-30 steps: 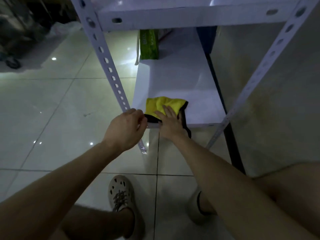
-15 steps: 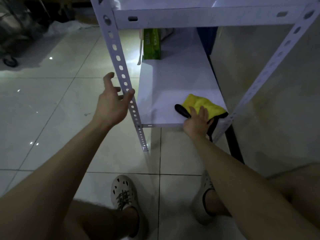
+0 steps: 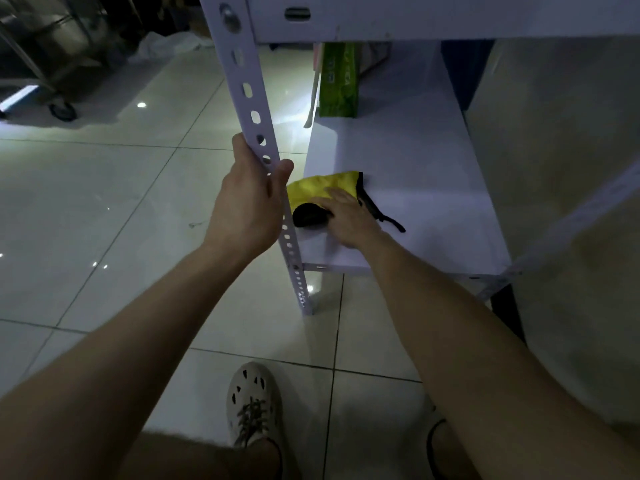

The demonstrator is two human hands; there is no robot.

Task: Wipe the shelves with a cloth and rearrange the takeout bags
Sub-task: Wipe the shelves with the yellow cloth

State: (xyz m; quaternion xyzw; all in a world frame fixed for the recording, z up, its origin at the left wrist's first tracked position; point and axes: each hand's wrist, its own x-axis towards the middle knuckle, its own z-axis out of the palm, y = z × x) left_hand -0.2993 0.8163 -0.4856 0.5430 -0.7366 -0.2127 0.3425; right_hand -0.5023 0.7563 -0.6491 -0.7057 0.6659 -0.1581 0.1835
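1. The left hand (image 3: 247, 202) is gripping the white perforated upright (image 3: 250, 95) at the front left corner of the rack. The thumb is lying on the side of the post nearer the shelf, and the fingers are wrapping round its far side.
2. The right hand (image 3: 349, 220) is lying flat on the yellow cloth (image 3: 322, 188), with its fingers straight, close together and pointing toward the left post. It is pressing the cloth down rather than pinching it.
3. The yellow cloth is sitting on the bottom shelf (image 3: 415, 174), near the left front corner and just beside the gripped upright. A black part of the cloth is bulging out below the fingers, and a black edge strip is trailing off to the right of the hand across the shelf.
4. The green bag (image 3: 337, 81) is standing upright at the back left of the same shelf, well apart from the cloth. A pale handle or strap is hanging down along its left side.
5. The upper shelf (image 3: 450, 19) is crossing the top of the view above both hands.
6. The rack is standing on a glossy tiled floor (image 3: 104, 209), with a pale wall (image 3: 571, 150) running just beside it on the right.
7. A light perforated clog (image 3: 252, 403) is showing on the foot at the bottom centre.
8. A wheeled metal cart (image 3: 52, 81) is sitting in the dim far left corner.
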